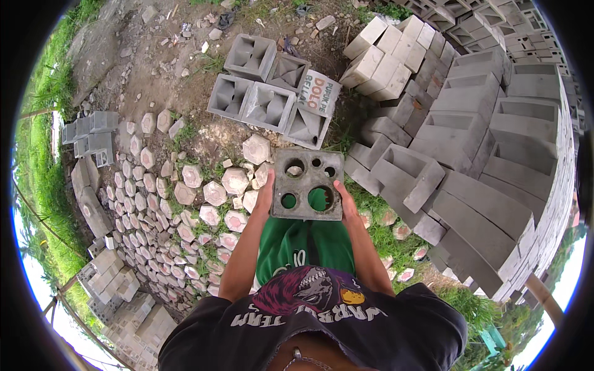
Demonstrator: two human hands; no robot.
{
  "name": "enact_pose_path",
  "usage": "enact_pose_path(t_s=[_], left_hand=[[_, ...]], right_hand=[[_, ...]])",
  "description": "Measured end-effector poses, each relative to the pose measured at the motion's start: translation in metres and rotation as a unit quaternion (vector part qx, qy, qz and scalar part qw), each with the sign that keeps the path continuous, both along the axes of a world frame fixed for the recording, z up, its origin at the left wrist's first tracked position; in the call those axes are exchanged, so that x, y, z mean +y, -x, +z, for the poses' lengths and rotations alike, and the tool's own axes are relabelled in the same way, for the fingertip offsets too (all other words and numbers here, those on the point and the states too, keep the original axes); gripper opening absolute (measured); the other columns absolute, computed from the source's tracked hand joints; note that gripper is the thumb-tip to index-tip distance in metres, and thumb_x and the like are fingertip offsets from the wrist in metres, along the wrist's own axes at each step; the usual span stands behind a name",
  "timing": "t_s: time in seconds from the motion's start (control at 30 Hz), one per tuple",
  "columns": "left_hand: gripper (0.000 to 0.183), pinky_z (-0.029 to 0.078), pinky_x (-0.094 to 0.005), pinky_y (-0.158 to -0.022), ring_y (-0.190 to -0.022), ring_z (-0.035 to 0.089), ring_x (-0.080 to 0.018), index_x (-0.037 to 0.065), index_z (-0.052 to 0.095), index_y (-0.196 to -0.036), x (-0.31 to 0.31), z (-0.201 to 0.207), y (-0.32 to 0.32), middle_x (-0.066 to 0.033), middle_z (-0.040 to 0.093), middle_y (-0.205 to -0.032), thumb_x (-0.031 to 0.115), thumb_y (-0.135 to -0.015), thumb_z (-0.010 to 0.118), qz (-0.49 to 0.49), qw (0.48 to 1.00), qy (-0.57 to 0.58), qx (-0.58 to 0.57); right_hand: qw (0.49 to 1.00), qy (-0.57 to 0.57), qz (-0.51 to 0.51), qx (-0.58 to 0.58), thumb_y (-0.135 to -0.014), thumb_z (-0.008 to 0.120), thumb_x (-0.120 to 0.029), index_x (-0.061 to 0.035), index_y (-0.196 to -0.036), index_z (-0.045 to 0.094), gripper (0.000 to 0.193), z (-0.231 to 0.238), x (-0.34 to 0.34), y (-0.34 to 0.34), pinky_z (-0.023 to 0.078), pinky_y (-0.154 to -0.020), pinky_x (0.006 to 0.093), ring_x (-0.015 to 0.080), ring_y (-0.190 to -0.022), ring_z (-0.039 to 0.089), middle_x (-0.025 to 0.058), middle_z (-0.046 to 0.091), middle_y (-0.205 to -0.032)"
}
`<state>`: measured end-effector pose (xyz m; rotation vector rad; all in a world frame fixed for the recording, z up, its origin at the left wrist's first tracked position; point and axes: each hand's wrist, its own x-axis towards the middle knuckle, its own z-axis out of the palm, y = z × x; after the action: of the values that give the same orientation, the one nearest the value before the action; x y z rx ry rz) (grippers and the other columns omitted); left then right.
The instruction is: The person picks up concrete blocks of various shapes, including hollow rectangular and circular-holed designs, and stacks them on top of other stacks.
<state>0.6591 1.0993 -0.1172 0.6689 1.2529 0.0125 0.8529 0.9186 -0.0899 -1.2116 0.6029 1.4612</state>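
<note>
"What is at the centre?"

"A gray concrete block (pixel 303 184) pierced by five round holes, held in front of the person's green shorts (pixel 308 247). The left hand (pixel 265 193) presses its left side, the right hand (pixel 348 199) its right — a two-sided grip, both hands clasping the block."

"And around it?"

"Just beyond, hollow blocks (pixel 267 89) sit clustered on the dirt, a printed sheet (pixel 320 93) lying over part of the group. To the right rises a long stack (pixel 455 142) of gray blocks; to the left spread hexagonal pavers (pixel 235 180), grass (pixel 391 246) growing in places."

"Where is the danger?"

"Chiefly in the hold. Should either bare palm slacken, the block could slip and drop toward the feet, which are out of sight. Uneven pavers might trip a step — and a swing to the right could knock the stack, chipping a corner."
</note>
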Motion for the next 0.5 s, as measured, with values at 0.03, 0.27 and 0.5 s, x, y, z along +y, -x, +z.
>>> enact_pose_path(t_s=[0.03,0.27,0.5], left_hand=[[0.098,0.035,-0.0328,-0.104,-0.123,0.048,-0.0244,-0.006,0.042,-0.138,0.016,-0.009,-0.022,-0.0173,0.049,-0.136,0.075,-0.084,0.042,-0.003,1.0,0.005,0.002],[0.12,0.012,-0.0492,-0.114,-0.143,0.018,-0.0326,0.001,0.021,-0.149,0.064,-0.139,-0.114,-0.0188,0.02,-0.154,0.082,-0.067,0.056,-0.18,0.974,0.101,0.098],[0.095,0.04,-0.0412,-0.095,-0.111,0.054,-0.0316,-0.011,0.051,-0.126,0.099,-0.261,-0.164,-0.0241,0.056,-0.122,0.06,-0.066,0.072,-0.208,0.965,-0.019,0.156]], right_hand=[[1.0,0.005,-0.003,0.002,-0.084,0.066,-0.045,0.0044,-0.121,0.054,0.063,-0.012,0.008,-0.013,0.051,-0.083,0.0358,0.022,-0.091,0.062,0.0126,0.063,-0.107],[0.988,0.028,-0.025,-0.149,-0.082,0.07,-0.042,0.0055,-0.13,0.046,0.071,-0.154,0.032,-0.052,0.043,-0.095,0.0326,0.0219,-0.107,0.056,0.0142,0.058,-0.12],[0.994,0.005,-0.048,-0.097,-0.083,0.069,-0.042,0.0029,-0.136,0.041,0.075,-0.3,0.054,-0.088,0.042,-0.097,0.0345,0.0237,-0.113,0.054,0.0148,0.053,-0.128]])
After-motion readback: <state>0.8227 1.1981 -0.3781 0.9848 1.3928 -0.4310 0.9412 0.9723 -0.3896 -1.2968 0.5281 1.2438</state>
